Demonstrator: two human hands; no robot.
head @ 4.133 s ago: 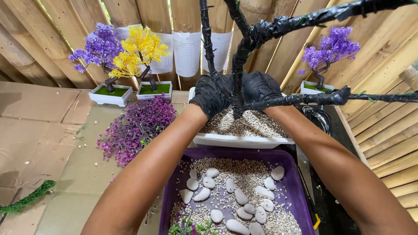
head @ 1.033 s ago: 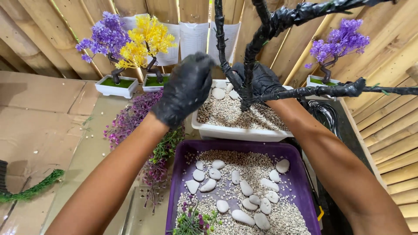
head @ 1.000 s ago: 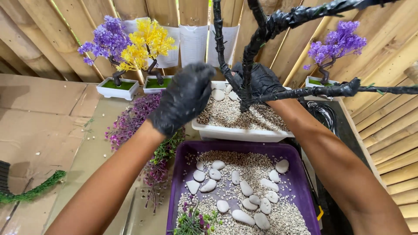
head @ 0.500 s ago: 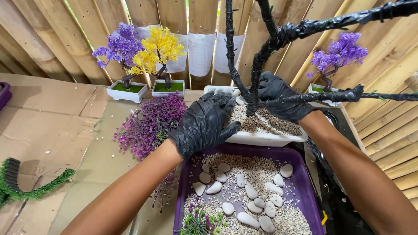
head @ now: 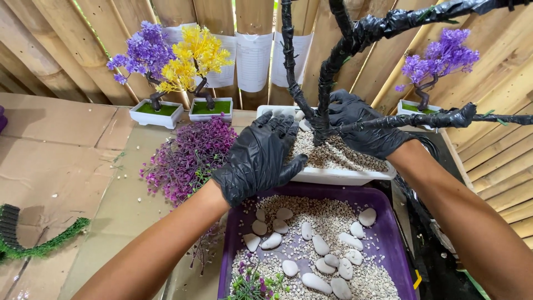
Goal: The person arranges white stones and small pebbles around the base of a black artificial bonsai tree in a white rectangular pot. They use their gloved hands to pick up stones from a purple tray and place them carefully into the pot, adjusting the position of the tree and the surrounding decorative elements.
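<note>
Both my hands wear black gloves. My left hand (head: 261,158) hovers with fingers spread over the near left corner of a white rectangular pot (head: 338,176) filled with small gravel. It holds nothing. My right hand (head: 363,128) rests on the gravel at the base of a black tape-wrapped tree trunk (head: 327,83) that rises from the pot and forks into bare branches. Whether this hand grips the trunk I cannot tell. Below the pot a purple tray (head: 388,211) holds gravel and several white pebbles (head: 319,244).
A heap of purple artificial foliage (head: 189,155) lies left of the pot. Small purple (head: 144,61) and yellow (head: 194,55) bonsai stand at the back left, another purple one (head: 438,61) at the back right. A bamboo wall is behind. A green grass strip (head: 39,244) lies on cardboard, left.
My left hand has left the trunk and gravel, drawn back toward me and lowered, and opened its fingers over the pot's near corner. My right hand has stayed at the trunk's base.
</note>
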